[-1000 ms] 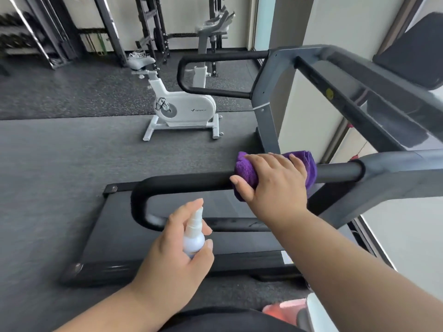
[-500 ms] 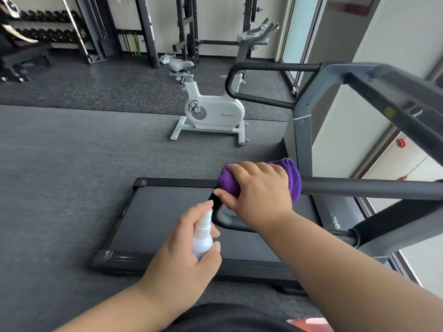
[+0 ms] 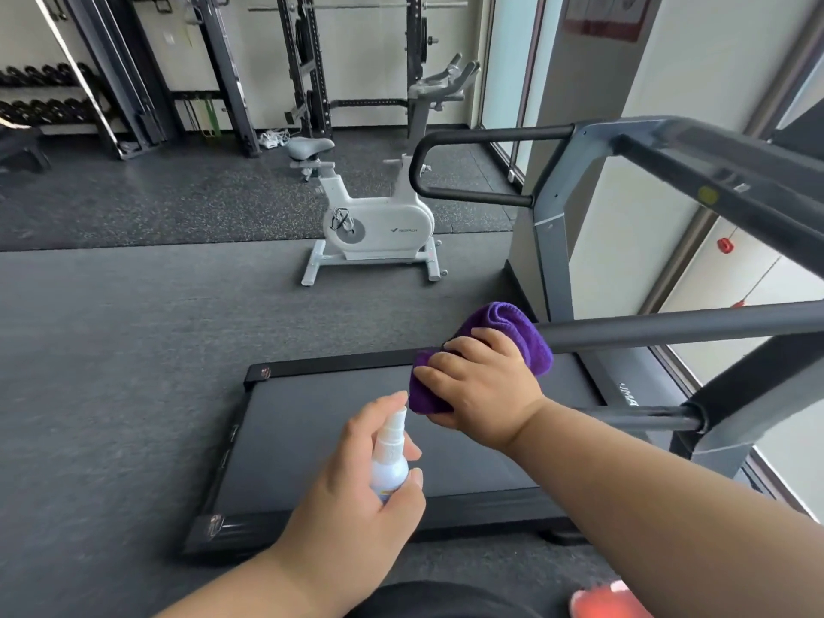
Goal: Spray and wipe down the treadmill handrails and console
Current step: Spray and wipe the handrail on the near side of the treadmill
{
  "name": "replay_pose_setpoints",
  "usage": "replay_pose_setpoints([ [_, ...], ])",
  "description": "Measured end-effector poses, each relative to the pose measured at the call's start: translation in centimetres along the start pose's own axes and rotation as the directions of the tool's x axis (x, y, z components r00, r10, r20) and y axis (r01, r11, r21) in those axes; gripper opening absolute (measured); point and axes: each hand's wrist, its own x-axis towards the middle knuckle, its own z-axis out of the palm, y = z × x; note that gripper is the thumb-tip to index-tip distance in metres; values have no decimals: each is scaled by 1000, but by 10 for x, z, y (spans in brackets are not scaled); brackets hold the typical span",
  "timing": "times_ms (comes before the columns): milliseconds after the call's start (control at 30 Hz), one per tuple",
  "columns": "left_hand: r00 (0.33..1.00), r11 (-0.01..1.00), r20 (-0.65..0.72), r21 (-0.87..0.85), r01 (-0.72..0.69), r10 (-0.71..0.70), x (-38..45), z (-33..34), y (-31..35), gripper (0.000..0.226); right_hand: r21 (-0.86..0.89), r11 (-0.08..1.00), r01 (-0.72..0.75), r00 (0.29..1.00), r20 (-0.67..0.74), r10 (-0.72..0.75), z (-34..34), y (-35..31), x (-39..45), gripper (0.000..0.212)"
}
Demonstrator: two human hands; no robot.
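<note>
Fingers (image 3: 463, 350) clamp plush purple cloth (image 3: 526, 332) round tubular handrail (image 3: 669, 325).

Dark rubber gym floor (image 3: 111, 332), white exercise bike (image 3: 379, 225), dumbbell rack (image 3: 40, 95), pale walls

single view, head-worn wide-angle camera, set above and behind both hands, facing forward and down from beside the treadmill. nearest the lens: left hand (image 3: 356, 479) and right hand (image 3: 484, 385), lower centre, with both forearms running back to the bottom edge. past the grip the handrail (image 3: 669, 325) extends right; beyond it, floor, exercise bike (image 3: 379, 220), racks at far wall.
</note>
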Motion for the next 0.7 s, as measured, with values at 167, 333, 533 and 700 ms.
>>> replay_pose_setpoints([
  [167,998,998,40,34,-46,45,0,-2,-7,80,267,949,165,973,116,-202,10,-51,-24,34],
  [333,997,994,37,78,-75,72,11,5,-10,97,457,835,-306,944,259,205,-3,-73,-70,50],
  [533,992,991,68,75,-114,109,28,31,8,90,554,579,-598,780,235,580,-47,-43,-92,52],
  [700,986,982,59,96,-162,157,65,65,41,83,615,470,-633,691,176,701,-69,-20,-118,45],
])
